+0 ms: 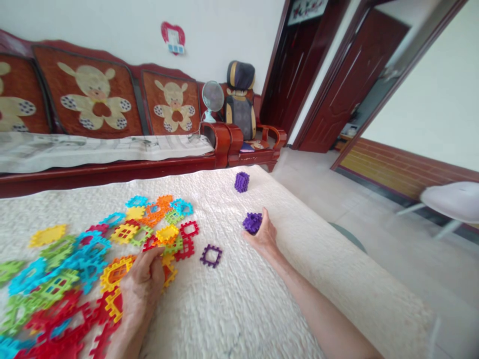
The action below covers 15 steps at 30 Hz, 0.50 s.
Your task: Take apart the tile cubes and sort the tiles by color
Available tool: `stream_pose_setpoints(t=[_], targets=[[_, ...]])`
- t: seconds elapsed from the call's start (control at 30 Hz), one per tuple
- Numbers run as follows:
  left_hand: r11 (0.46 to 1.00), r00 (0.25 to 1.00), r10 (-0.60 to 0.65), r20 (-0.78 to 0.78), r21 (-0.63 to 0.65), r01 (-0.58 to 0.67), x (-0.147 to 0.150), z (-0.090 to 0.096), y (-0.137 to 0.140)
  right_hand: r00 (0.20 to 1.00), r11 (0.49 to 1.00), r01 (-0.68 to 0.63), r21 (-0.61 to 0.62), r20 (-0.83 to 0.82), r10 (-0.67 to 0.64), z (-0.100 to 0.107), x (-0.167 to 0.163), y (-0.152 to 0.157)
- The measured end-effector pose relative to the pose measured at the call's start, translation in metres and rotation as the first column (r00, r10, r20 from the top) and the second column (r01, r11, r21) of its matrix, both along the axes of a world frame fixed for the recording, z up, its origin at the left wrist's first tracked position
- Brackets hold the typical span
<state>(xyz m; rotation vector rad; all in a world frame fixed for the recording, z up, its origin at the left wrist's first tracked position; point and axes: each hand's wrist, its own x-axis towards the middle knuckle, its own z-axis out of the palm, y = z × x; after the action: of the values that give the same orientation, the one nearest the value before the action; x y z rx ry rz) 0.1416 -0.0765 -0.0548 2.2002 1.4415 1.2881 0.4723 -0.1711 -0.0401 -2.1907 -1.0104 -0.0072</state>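
My right hand (264, 234) rests on the white quilted cloth (232, 309), its fingers closed around a purple cube (252, 222) built of interlocking tiles. A second purple cube (242, 182) stands apart, farther back near the cloth's far edge. My left hand (141, 286) lies on a spread of flat interlocking tiles (86, 259) in red, yellow, blue, green and orange, its fingertips on a yellow tile (169, 259); whether it grips the tile I cannot tell. One loose purple tile (211, 256) lies between my two hands.
Behind the cloth runs a red wooden sofa (112, 149) with bear-print cushions. A small fan (212, 99) and a massage cushion (239, 99) sit on a wooden chair. The cloth's right edge (337, 249) drops to a tiled floor; a white chair (452, 202) stands at right.
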Motion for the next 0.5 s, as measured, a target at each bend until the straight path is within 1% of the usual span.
stream_pose_setpoints(t=[0.07,0.17,0.33,0.5], targets=[[1.000,1.000,-0.002,0.002,0.005,0.002,-0.001,-0.001,0.002,1.000,1.000,0.012,0.028,-0.005,-0.012,-0.001,0.000,0.001],[0.999,1.000,-0.012,0.000,0.044,0.012,-0.001,-0.003,0.003,1.000,0.997,-0.003,0.071,-0.021,0.005,-0.003,0.003,0.000],[0.995,1.000,-0.019,0.001,0.098,0.018,-0.001,-0.005,0.005,0.999,0.997,0.006,0.073,-0.039,-0.003,-0.006,0.007,0.001],[0.995,1.000,-0.007,-0.001,0.097,0.007,0.001,-0.003,0.001,0.999,0.996,-0.002,0.092,-0.032,0.005,-0.006,0.015,0.009]])
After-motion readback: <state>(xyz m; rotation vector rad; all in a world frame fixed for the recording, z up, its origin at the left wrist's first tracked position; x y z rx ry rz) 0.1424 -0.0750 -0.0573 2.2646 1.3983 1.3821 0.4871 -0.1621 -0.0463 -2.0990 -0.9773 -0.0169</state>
